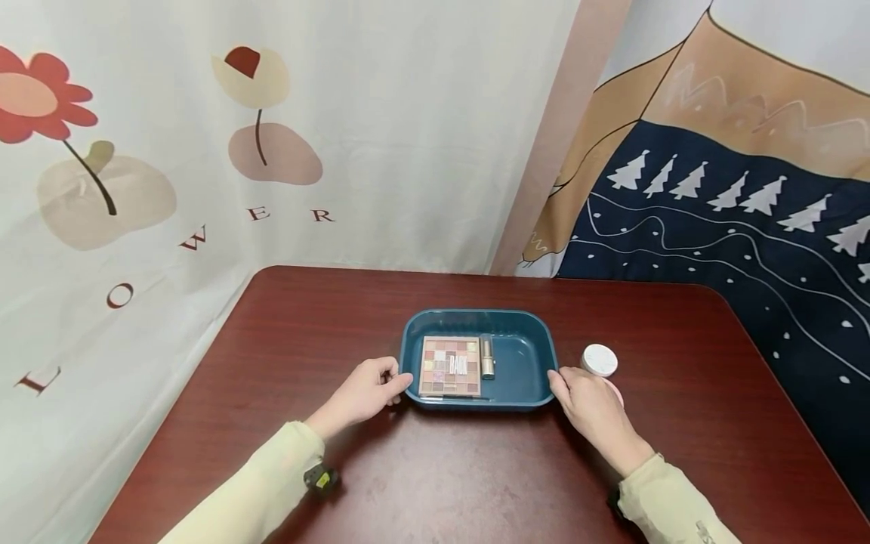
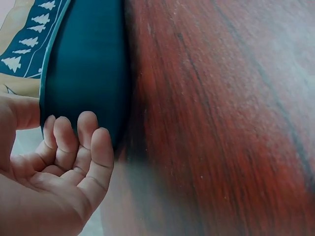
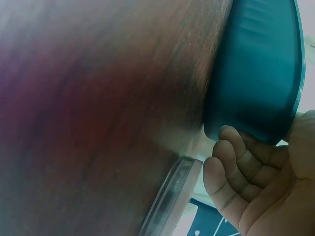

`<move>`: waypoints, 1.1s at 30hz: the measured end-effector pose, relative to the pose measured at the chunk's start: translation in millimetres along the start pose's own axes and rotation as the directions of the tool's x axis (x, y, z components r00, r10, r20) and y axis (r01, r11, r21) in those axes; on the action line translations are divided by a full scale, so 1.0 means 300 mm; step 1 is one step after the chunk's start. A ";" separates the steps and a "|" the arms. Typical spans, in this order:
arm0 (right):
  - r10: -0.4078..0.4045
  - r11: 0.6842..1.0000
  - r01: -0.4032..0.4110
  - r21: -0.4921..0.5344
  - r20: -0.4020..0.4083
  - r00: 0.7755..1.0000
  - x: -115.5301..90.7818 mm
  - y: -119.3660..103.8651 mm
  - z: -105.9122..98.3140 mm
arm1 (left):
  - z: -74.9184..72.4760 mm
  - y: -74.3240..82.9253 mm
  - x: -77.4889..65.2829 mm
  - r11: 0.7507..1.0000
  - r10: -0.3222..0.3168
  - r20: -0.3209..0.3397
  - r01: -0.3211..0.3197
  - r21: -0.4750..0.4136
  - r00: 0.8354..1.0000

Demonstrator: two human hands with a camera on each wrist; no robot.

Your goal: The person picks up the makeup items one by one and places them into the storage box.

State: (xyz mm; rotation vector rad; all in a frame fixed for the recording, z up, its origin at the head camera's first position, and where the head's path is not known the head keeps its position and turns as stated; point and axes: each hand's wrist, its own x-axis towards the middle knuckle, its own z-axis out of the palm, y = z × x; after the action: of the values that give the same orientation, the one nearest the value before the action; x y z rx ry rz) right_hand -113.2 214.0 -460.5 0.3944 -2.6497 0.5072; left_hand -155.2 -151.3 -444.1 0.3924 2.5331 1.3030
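Observation:
A blue plastic tray [image 1: 523, 403] stands between my two hands in the head view. Inside it lie an eyeshadow palette [image 1: 435, 366] with many pans, a gold lipstick tube [image 1: 487, 359], and a thin dark stick [image 1: 455, 397] along the front. My left hand [image 1: 370, 389] grips the tray's left end, thumb at the rim and fingers curled against the outer wall [image 2: 88, 64]. At the opposite end my right hand [image 1: 591, 400] holds the rim likewise, fingertips [image 3: 224, 150] beneath or against the wall; exact contact is unclear.
Just beyond my right hand stands a white-lidded round jar [image 1: 600, 360]. A pink round item [image 1: 615, 391] is partly hidden by that hand. The dark red wooden table [image 1: 326, 317] meets printed curtains [image 1: 408, 151] at its back and sides.

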 end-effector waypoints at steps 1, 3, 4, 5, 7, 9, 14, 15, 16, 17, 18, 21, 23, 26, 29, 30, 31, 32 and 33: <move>0.002 1.000 -0.002 0.000 0.011 1.000 0.000 0.001 -0.002 | 0.001 0.000 0.000 1.000 -0.002 -0.002 0.002 -0.008 1.000; 0.013 1.000 -0.014 0.005 0.036 0.999 -0.001 0.004 -0.007 | 0.002 0.001 -0.001 1.000 -0.008 -0.006 0.008 -0.017 1.000; 0.024 1.000 -0.024 0.011 0.051 0.998 -0.001 0.006 -0.011 | 0.003 0.002 -0.001 1.000 -0.012 -0.008 0.012 -0.018 1.000; 0.032 0.999 -0.033 0.015 0.061 0.998 -0.002 0.010 -0.014 | 0.005 0.003 -0.001 1.000 -0.015 -0.010 0.015 -0.020 1.000; 0.048 0.998 -0.050 0.024 0.076 0.996 -0.007 0.017 -0.021 | 0.007 0.004 -0.001 1.000 -0.017 -0.011 0.016 -0.024 1.000; 0.066 0.997 -0.069 0.031 0.085 0.994 -0.013 0.024 -0.030 | 0.008 0.004 0.000 1.000 -0.020 -0.012 0.020 -0.024 1.000; 0.081 0.996 -0.084 0.035 0.065 0.995 -0.023 0.045 -0.049 | 0.005 0.005 -0.001 0.999 -0.031 -0.013 0.031 -0.037 0.999; 0.078 0.996 -0.080 0.037 0.059 0.995 -0.024 0.049 -0.052 | 0.005 0.005 -0.002 0.999 -0.033 -0.013 0.032 -0.042 0.999; 0.078 0.996 -0.080 0.041 0.053 0.996 -0.025 0.054 -0.055 | 0.004 0.005 -0.004 0.998 -0.035 -0.013 0.034 -0.045 0.999; 0.078 0.996 -0.081 0.045 0.049 0.996 -0.026 0.059 -0.058 | 0.003 0.005 -0.006 0.998 -0.036 -0.012 0.036 -0.048 0.999; 0.080 0.996 -0.082 0.046 0.045 0.996 -0.026 0.063 -0.061 | 0.002 0.004 -0.008 0.998 -0.038 -0.013 0.037 -0.050 0.999; 0.083 0.995 -0.085 0.052 0.035 0.996 -0.030 0.079 -0.068 | 0.002 0.001 -0.010 0.998 -0.036 -0.018 0.035 -0.047 0.999; 0.088 0.995 -0.089 0.054 0.026 0.996 -0.034 0.092 -0.072 | 0.002 0.001 -0.011 0.998 -0.035 -0.023 0.034 -0.043 0.999; 0.088 0.995 -0.088 0.056 -0.002 0.996 -0.038 0.107 -0.081 | 0.004 0.002 -0.012 0.998 -0.037 -0.027 0.035 -0.042 0.999; 0.084 0.995 -0.081 0.057 -0.044 0.995 -0.040 0.120 -0.090 | 0.007 0.003 -0.014 0.998 -0.044 -0.023 0.043 -0.051 0.999; 0.079 0.996 -0.076 0.054 -0.058 0.995 -0.040 0.123 -0.092 | 0.008 0.004 -0.015 0.997 -0.048 -0.021 0.047 -0.054 0.999; 0.076 0.996 -0.073 0.053 -0.067 0.995 -0.040 0.127 -0.094 | 0.009 0.005 -0.016 0.997 -0.053 -0.018 0.052 -0.059 0.998; 0.074 0.996 -0.070 0.053 -0.075 0.994 -0.041 0.132 -0.095 | 0.009 0.005 -0.017 0.997 -0.052 -0.016 0.051 -0.062 0.999; 0.074 0.996 -0.070 0.052 -0.082 0.994 -0.040 0.136 -0.097 | 0.010 0.004 -0.018 0.996 -0.055 -0.014 0.054 -0.066 0.998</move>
State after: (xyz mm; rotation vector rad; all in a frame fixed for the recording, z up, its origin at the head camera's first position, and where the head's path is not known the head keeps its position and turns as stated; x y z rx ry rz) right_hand -106.8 264.5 -452.9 0.2863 -2.5818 0.5990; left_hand -149.1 -150.2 -444.1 0.2987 2.4881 1.3694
